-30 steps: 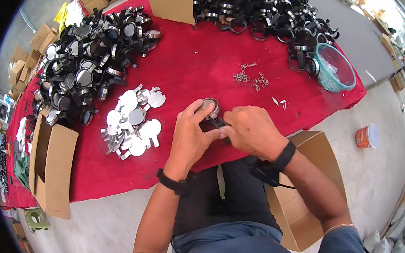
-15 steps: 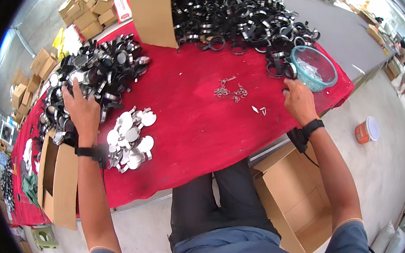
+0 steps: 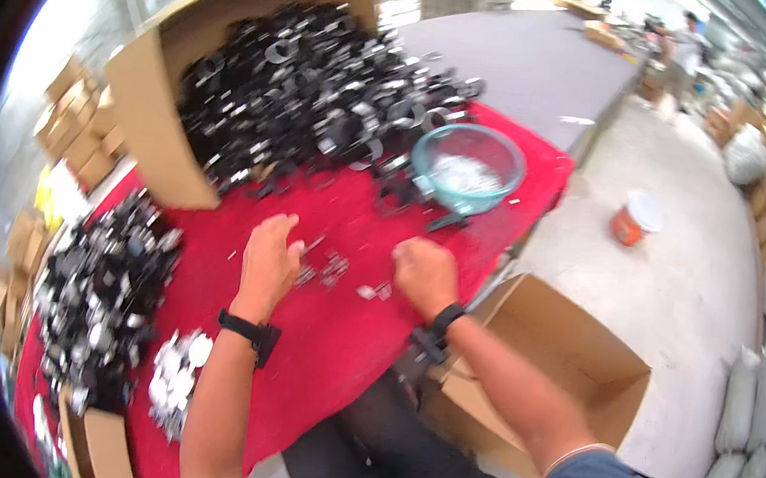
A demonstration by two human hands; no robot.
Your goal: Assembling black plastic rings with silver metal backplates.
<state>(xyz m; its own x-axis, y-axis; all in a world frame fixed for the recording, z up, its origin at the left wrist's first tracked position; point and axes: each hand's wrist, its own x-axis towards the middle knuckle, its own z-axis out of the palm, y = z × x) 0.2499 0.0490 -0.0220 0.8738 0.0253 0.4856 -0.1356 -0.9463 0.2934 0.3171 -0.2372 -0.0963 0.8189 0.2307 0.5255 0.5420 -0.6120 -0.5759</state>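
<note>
My left hand [image 3: 271, 260] is over the red cloth [image 3: 317, 335], blurred, with its thumb apart from the fingers and nothing visible between them. Close by lie small silver metal pieces [image 3: 334, 269]. Facing it, my right hand [image 3: 426, 276] has curled fingers; whatever they hold is hidden. Just left of that hand are a few small pale pieces [image 3: 368, 292]. Beyond it stands a translucent teal bowl [image 3: 514, 164] containing small clear pieces [image 3: 466, 174]. A heap of black and silver ring-shaped parts [image 3: 324, 93] spreads behind my hands.
An open carton [image 3: 149, 112] lies behind the heap. At left are a pile of black, silver-faced parts [image 3: 102, 293], white discs [image 3: 172, 380] and a narrow carton [image 3: 111, 448]. Another open carton [image 3: 608, 361] sits below the table's right edge; a bucket [image 3: 637, 219] stands on the floor.
My left hand has left the pile of black parts and moved over the middle of the cloth. My right hand has come away from the bowl toward it. The view has shifted right.
</note>
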